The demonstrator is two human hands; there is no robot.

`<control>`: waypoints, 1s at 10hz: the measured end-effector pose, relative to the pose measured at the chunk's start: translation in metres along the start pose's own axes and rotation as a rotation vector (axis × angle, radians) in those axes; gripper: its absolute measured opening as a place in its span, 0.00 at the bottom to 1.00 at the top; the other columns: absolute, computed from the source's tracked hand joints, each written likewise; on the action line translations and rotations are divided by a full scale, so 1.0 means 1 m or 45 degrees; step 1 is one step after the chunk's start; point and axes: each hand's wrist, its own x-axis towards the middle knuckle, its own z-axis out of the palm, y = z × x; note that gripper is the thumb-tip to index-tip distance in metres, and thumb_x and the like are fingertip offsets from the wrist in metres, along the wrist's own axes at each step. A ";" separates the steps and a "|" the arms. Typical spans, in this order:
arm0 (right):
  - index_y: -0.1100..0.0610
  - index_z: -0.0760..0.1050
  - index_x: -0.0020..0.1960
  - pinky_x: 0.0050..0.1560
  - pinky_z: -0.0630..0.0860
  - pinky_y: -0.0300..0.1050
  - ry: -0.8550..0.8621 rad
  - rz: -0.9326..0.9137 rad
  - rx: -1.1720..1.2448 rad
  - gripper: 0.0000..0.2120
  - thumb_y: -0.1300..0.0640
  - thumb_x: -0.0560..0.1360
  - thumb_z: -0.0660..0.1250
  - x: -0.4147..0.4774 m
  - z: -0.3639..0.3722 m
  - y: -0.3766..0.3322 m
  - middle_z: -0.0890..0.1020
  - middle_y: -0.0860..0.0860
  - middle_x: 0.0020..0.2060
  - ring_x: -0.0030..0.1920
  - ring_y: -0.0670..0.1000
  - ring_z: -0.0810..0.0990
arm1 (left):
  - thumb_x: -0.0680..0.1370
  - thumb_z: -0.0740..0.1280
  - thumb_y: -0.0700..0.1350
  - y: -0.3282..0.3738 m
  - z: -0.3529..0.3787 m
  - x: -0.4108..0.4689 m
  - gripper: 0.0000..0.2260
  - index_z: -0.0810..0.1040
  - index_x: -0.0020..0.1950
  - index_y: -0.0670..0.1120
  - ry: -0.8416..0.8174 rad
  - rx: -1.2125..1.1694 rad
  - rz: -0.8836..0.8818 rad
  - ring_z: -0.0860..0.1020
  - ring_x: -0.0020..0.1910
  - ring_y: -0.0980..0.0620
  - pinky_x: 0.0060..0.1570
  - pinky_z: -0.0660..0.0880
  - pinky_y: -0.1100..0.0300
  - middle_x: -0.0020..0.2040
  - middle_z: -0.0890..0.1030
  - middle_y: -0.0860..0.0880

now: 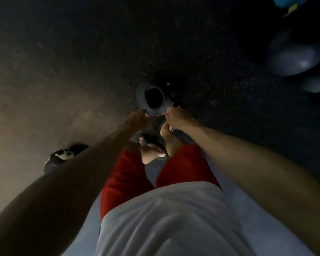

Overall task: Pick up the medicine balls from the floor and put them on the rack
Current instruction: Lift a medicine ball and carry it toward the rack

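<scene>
Dark speckled floor (103,52), blurred ball (294,56) far right, both hands' fingers (140,114) pinching a dark shoe (151,97)

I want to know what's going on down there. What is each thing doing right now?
left hand: closed on the dark shoe's near edge.
right hand: closed on that edge too.
dark shoe: on the floor, empty.
black-and-white shoe: on the floor, untouched.
grey medicine ball: untouched, blurred.
feet: bare.
</scene>
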 end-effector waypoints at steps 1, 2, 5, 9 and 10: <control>0.59 0.76 0.61 0.60 0.76 0.57 0.034 0.076 0.089 0.14 0.55 0.82 0.57 0.021 0.016 -0.005 0.80 0.62 0.57 0.59 0.64 0.79 | 0.83 0.61 0.48 -0.008 -0.006 0.026 0.16 0.74 0.68 0.44 -0.040 0.014 0.019 0.78 0.61 0.39 0.58 0.75 0.49 0.63 0.79 0.40; 0.60 0.77 0.60 0.58 0.77 0.54 0.073 0.188 0.211 0.14 0.56 0.82 0.56 0.066 0.049 -0.010 0.80 0.61 0.55 0.56 0.64 0.80 | 0.82 0.62 0.48 -0.046 -0.001 0.087 0.15 0.76 0.67 0.44 -0.126 0.181 0.048 0.78 0.61 0.40 0.55 0.75 0.54 0.64 0.78 0.42; 0.60 0.72 0.67 0.62 0.74 0.59 0.139 0.498 0.491 0.17 0.53 0.82 0.58 0.184 0.132 -0.024 0.77 0.63 0.63 0.63 0.66 0.76 | 0.83 0.61 0.49 -0.097 0.006 0.225 0.15 0.75 0.65 0.41 -0.283 0.399 0.254 0.77 0.62 0.41 0.60 0.74 0.50 0.61 0.79 0.40; 0.62 0.27 0.78 0.78 0.48 0.66 0.236 0.785 0.936 0.66 0.46 0.69 0.79 0.293 0.206 -0.044 0.33 0.67 0.78 0.79 0.65 0.36 | 0.83 0.63 0.45 -0.130 0.029 0.336 0.35 0.44 0.82 0.44 -0.264 0.273 0.108 0.65 0.75 0.41 0.65 0.63 0.58 0.79 0.60 0.39; 0.65 0.28 0.77 0.79 0.47 0.63 0.400 0.888 0.939 0.68 0.43 0.67 0.80 0.314 0.217 -0.056 0.34 0.71 0.76 0.78 0.69 0.36 | 0.82 0.63 0.45 -0.128 0.035 0.347 0.35 0.44 0.82 0.46 -0.235 0.245 0.211 0.64 0.75 0.39 0.71 0.64 0.51 0.80 0.58 0.39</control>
